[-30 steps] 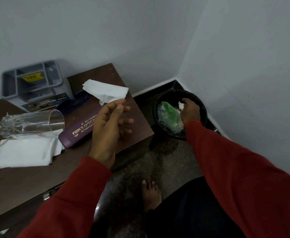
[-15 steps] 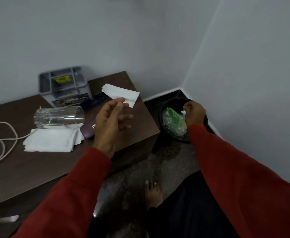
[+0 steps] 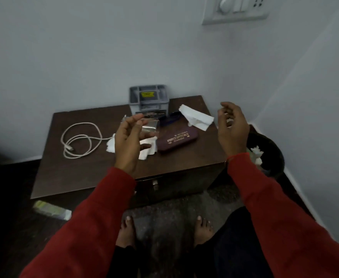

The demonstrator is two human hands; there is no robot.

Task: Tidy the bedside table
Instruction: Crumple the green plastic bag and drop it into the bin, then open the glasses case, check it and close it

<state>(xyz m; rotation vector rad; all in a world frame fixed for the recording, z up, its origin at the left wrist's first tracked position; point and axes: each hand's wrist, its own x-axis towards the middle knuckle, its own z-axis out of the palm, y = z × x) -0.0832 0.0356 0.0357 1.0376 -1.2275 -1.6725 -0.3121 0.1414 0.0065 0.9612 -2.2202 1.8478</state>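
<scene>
The dark wooden bedside table [image 3: 80, 175] carries a coiled white cable [image 3: 78, 140], a clear glass [image 3: 150, 128] lying on its side over flat white tissues [image 3: 146, 152], a purple spectacle case [image 3: 177, 140], a crumpled white tissue [image 3: 196, 118] and a grey organiser tray [image 3: 148, 99] at the back. My left hand [image 3: 127, 144] hovers open above the glass and the flat tissues, holding nothing. My right hand [image 3: 231, 127] floats open over the table's right edge, fingers curled and empty, just right of the crumpled tissue.
A black bin [image 3: 269, 155] with white tissue and plastic inside stands on the floor against the right wall. A wall switch panel [image 3: 234, 9] is above. My bare feet [image 3: 164, 229] stand in front of the table. A pale packet [image 3: 52, 210] lies on the floor at left.
My right hand has come out of the bin and risen over the table's right edge, now empty. The view has swung left and back, showing the whole table. My left hand stays open.
</scene>
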